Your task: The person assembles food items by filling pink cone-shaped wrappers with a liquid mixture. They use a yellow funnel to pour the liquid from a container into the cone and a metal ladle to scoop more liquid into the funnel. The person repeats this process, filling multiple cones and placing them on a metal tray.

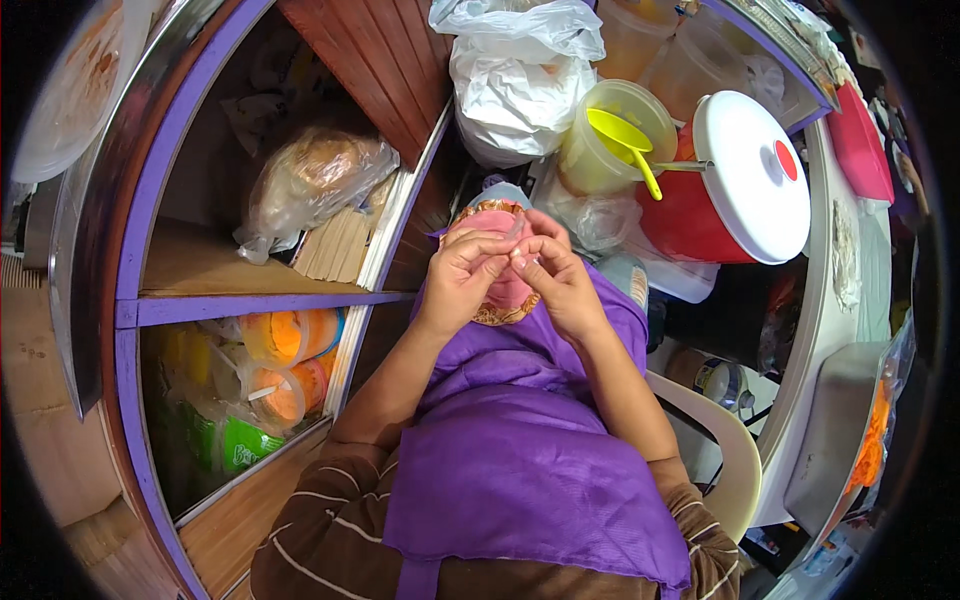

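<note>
My left hand [462, 268] and my right hand [556, 278] meet above my lap, fingertips pinched close together. A tiny pale bit shows between the fingertips, too small to name. Under both hands lies a round pink cloth piece [508, 290] with a brown and gold patterned edge. It rests at the far end of my purple apron [520, 480], over my lap. The fingers hide much of the cloth's middle, and I cannot tell whether they grip it.
On the left is a purple-edged cabinet [260, 308] holding a plastic-wrapped bundle [325, 178] and tubs of orange stuff [280, 340]. Ahead stand a white plastic bag [520, 90], a clear tub [590, 165] with a yellow-green ladle [630, 145], and a red cooler [690, 220] with a white lid.
</note>
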### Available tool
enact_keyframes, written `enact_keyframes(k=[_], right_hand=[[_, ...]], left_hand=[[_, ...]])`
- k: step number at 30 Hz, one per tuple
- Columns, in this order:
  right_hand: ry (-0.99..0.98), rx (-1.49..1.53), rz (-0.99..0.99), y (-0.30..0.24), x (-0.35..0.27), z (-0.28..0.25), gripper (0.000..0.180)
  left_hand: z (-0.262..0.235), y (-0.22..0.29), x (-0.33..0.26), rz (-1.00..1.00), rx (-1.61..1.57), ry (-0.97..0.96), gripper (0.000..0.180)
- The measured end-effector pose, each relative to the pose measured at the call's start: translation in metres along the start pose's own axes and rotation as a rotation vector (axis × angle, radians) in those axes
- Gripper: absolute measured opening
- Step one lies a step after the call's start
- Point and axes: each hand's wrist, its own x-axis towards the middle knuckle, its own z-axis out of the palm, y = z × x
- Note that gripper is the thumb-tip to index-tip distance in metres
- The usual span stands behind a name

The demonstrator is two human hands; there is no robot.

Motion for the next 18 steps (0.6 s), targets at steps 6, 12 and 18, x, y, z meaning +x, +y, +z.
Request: enact_keyframes(k=[6, 12, 18], right_hand=[[0.002, -0.704, -0.363, -0.030, -0.002, -0.003, 0.013], [0.086, -1.089, -0.504, -0.036, -0.014, 0.005, 0.017], [0.063, -0.911, -0.415, -0.021, -0.019, 0.016, 0.013]], left_hand=[[-0.013, 0.005, 0.003, 0.070, 0.134, -0.103, 0.012], [-0.009, 0.015, -0.001, 0.085, 0.080, -0.015, 0.011], [-0.006, 0.007, -0.014, -0.004, -0.080, 0.048, 0.010]])
